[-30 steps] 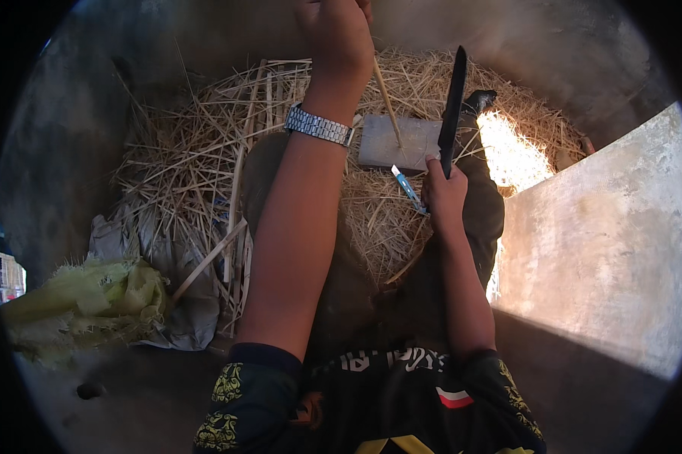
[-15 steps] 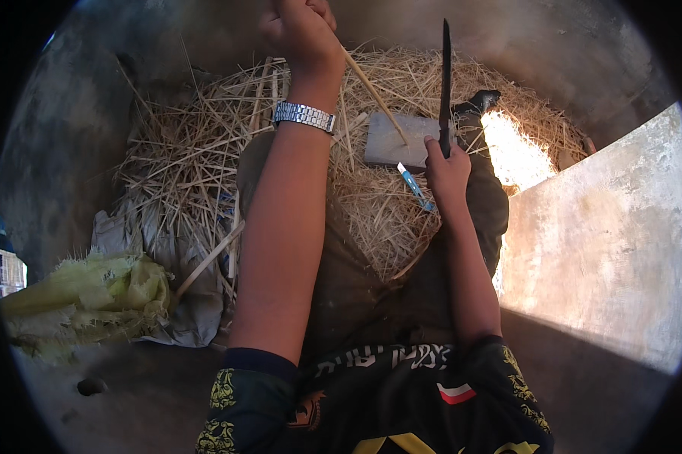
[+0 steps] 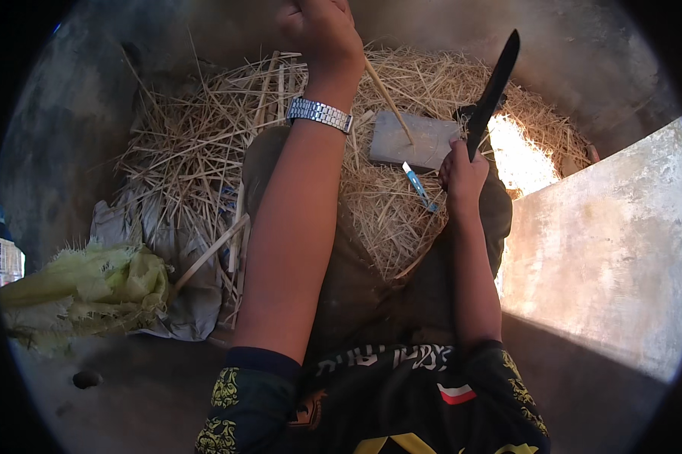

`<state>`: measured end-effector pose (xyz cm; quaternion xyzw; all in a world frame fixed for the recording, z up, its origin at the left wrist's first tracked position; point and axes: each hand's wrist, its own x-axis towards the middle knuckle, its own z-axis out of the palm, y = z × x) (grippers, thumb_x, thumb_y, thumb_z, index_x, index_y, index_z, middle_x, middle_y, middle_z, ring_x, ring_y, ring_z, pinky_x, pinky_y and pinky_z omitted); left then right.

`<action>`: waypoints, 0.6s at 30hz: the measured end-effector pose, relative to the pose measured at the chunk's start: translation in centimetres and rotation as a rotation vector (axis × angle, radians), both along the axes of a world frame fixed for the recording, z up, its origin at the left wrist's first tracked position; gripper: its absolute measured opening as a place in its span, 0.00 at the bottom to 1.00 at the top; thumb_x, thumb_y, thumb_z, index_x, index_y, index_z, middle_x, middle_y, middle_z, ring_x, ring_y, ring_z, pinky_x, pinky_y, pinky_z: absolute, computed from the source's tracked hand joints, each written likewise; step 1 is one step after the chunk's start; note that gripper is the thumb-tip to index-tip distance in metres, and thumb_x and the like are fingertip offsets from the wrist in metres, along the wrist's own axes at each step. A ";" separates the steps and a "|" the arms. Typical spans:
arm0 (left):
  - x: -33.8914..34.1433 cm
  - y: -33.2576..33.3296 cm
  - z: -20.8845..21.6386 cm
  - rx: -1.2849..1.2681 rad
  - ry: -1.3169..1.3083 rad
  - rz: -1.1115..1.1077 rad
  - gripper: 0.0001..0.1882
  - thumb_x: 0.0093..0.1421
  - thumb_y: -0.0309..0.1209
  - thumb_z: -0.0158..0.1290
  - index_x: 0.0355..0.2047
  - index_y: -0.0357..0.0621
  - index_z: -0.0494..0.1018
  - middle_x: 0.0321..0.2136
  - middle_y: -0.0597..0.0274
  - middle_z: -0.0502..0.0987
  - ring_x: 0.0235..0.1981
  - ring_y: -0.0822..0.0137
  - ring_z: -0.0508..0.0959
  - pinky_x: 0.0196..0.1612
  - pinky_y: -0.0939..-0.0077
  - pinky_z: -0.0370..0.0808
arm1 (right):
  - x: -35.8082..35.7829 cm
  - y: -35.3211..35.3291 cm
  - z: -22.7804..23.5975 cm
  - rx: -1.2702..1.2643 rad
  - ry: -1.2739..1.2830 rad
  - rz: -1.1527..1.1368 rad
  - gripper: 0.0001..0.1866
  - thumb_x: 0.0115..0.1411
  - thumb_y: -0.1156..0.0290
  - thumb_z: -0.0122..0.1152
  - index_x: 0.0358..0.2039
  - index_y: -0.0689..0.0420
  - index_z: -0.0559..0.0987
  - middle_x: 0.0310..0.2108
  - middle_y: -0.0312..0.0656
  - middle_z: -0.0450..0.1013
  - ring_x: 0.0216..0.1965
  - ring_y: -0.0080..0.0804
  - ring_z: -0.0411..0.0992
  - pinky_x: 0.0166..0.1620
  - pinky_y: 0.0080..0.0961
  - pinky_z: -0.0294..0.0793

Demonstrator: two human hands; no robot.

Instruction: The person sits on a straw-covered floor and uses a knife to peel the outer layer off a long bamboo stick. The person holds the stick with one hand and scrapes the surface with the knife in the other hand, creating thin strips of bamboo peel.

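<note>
Raised at the upper left, my left hand [image 3: 324, 32] is closed round a slim bamboo stick [image 3: 387, 97]. Its upper end is hidden by the hand, and its lower end rests on a flat grey block [image 3: 435, 136]. My right hand [image 3: 466, 178] grips the handle of a machete [image 3: 496, 92], whose dark blade points up and to the right, apart from the stick. Just in front of the block, near my right hand, a blue box-cutter knife [image 3: 416, 185] lies on the shavings.
Bamboo shavings and strips [image 3: 189, 144] heap round the block between my legs. A torn yellow-green sack [image 3: 106, 284] lies at the left by a grey cloth [image 3: 193, 303]. To the right stands a sunlit concrete slab [image 3: 598, 234]; a dark wall rises behind.
The machete's blade has swung from upright to a rightward tilt as my right hand turned. My left hand and the stick have shifted slightly right in the picture.
</note>
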<state>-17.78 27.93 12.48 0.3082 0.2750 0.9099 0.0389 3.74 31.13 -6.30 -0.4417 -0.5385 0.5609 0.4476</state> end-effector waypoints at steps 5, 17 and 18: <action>0.4 0.2 0.3 0.007 -0.026 -0.105 0.30 0.68 0.60 0.46 0.18 0.56 0.54 0.13 0.77 0.52 0.11 0.81 0.52 0.13 0.81 0.48 | -1.0 -3.4 -6.2 -0.410 0.126 0.036 0.17 0.62 0.63 0.58 0.20 0.56 0.67 0.11 0.32 0.57 0.10 0.22 0.55 0.15 0.25 0.55; -0.3 -0.2 0.0 -0.038 -0.074 -0.015 0.30 0.68 0.62 0.44 0.18 0.56 0.54 0.13 0.77 0.51 0.11 0.80 0.52 0.14 0.80 0.48 | -1.8 -1.2 -5.2 -0.004 0.036 0.002 0.20 0.59 0.59 0.60 0.20 0.64 0.74 0.14 0.41 0.69 0.14 0.29 0.68 0.18 0.31 0.66; -0.4 -0.1 -0.2 -0.066 -0.033 -0.033 0.31 0.66 0.65 0.42 0.21 0.54 0.55 0.13 0.75 0.52 0.11 0.79 0.52 0.14 0.79 0.49 | -1.5 -0.9 -8.2 -0.180 -0.179 0.102 0.18 0.60 0.61 0.60 0.20 0.61 0.72 0.14 0.38 0.66 0.14 0.25 0.66 0.18 0.29 0.63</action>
